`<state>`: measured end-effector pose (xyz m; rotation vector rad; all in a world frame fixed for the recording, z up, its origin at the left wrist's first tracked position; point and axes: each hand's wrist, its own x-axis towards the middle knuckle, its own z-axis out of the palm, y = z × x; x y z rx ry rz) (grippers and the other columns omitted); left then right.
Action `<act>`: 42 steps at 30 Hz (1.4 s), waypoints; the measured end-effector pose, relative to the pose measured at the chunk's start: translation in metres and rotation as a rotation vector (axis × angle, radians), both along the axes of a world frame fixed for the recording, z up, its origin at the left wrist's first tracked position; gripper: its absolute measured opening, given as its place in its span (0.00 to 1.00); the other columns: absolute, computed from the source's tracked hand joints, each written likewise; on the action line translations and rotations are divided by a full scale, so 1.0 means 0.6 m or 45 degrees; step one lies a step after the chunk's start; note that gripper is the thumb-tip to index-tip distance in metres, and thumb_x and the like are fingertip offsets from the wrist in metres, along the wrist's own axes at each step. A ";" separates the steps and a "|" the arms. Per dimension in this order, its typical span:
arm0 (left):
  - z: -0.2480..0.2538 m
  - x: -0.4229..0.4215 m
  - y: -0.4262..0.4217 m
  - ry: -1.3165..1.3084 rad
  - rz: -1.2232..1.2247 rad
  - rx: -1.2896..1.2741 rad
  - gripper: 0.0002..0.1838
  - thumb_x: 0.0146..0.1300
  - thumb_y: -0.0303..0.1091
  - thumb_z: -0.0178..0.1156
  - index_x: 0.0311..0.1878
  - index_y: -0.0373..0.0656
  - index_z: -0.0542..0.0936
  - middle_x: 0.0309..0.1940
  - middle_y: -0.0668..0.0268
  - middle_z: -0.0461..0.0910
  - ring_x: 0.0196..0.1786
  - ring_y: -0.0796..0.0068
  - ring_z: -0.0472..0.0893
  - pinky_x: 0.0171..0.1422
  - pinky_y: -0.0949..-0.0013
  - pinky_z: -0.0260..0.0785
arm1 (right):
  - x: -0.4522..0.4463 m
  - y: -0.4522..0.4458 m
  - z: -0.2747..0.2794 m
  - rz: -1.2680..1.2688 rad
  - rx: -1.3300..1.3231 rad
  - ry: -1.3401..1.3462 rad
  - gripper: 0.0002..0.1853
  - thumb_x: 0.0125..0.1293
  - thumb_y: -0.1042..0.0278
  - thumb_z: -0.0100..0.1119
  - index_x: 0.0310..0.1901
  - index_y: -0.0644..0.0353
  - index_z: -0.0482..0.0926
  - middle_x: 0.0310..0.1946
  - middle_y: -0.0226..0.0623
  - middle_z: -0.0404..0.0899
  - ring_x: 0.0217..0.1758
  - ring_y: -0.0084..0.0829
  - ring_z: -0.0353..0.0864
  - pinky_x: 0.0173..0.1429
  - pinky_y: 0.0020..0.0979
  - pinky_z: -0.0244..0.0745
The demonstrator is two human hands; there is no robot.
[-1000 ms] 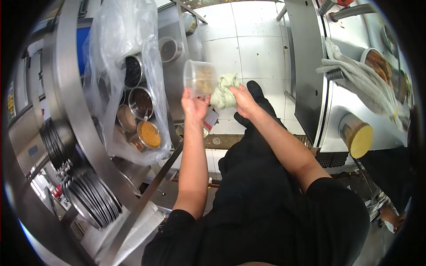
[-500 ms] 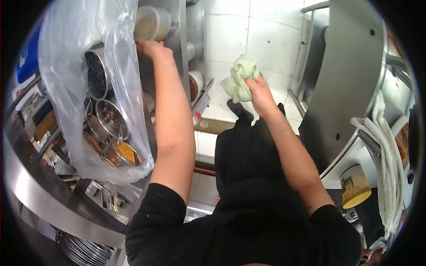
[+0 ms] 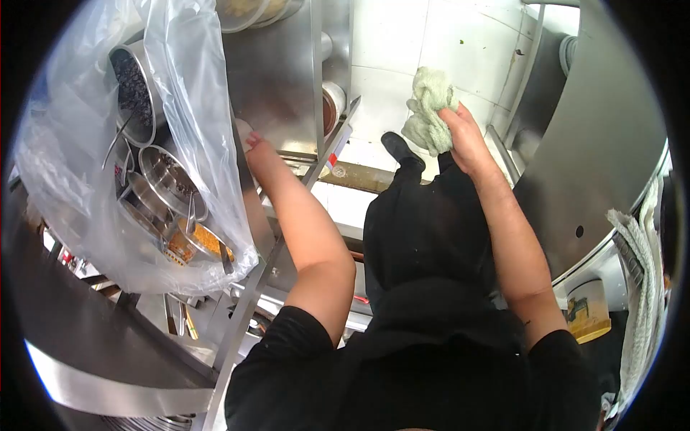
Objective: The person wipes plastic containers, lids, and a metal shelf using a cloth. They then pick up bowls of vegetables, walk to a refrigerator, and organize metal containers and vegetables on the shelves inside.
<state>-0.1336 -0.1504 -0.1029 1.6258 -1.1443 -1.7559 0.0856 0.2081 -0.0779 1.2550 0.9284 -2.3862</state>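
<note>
A crumpled pale green cloth (image 3: 429, 111) is held in my right hand (image 3: 463, 136), whose fingers are wrapped round its lower right side. My left hand (image 3: 256, 144) reaches onto a steel shelf (image 3: 277, 86) beside the plastic-covered pots. Its fingers are partly hidden at the shelf edge, near a pale object that I cannot make out. At the top of the same shelf stands a clear plastic tub (image 3: 244, 11) with light brown contents, apart from my left hand.
Clear plastic sheeting (image 3: 194, 86) hangs round steel pots of dark food (image 3: 133, 93) and orange food (image 3: 207, 243) at the left. A steel cabinet (image 3: 596, 144) stands at the right, with a yellowish tub (image 3: 588, 312) and hanging cloths (image 3: 650, 287). A white container (image 3: 333, 108) sits lower down.
The clear tub that my left hand carried now stands on the shelf, released. My left hand has moved down along the shelf. My right hand has moved right with the cloth.
</note>
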 end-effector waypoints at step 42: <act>0.232 0.253 0.130 0.128 -1.783 -0.222 0.12 0.71 0.20 0.62 0.43 0.43 0.66 0.37 0.65 0.75 0.35 0.80 0.79 0.40 0.70 0.85 | -0.062 -0.102 0.138 1.292 1.483 0.758 0.23 0.59 0.70 0.64 0.58 0.53 0.81 0.52 0.43 0.81 0.54 0.48 0.84 0.61 0.47 0.80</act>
